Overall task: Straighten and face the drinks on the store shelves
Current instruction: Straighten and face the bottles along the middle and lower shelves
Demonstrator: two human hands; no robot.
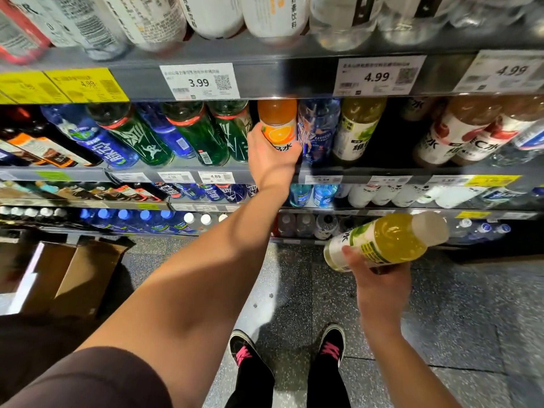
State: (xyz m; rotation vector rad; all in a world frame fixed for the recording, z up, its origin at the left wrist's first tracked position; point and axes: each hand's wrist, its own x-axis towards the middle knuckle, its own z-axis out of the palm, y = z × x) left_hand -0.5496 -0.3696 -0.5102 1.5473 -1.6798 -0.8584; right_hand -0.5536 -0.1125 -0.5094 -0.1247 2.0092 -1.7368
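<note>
The orange drink bottle (pixel 278 125) stands on the shelf (pixel 323 172) between green bottles (pixel 206 134) and a blue bottle (pixel 318 128); my left hand (pixel 269 154) is wrapped around its lower body. My right hand (pixel 379 278) grips a yellow-green drink bottle (pixel 388 241), tilted, white cap pointing right, held off the shelf above the floor (pixel 294 290).

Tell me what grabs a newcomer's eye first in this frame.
The left hand stretched up to the middle shelf, gripping an orange drink bottle that stands among green and blue bottles. Lower right, the right hand holds a yellow-green drink bottle tilted over the floor, off the shelf. Above both, the white 3.99 price tag stands out on the shelf edge.
</note>
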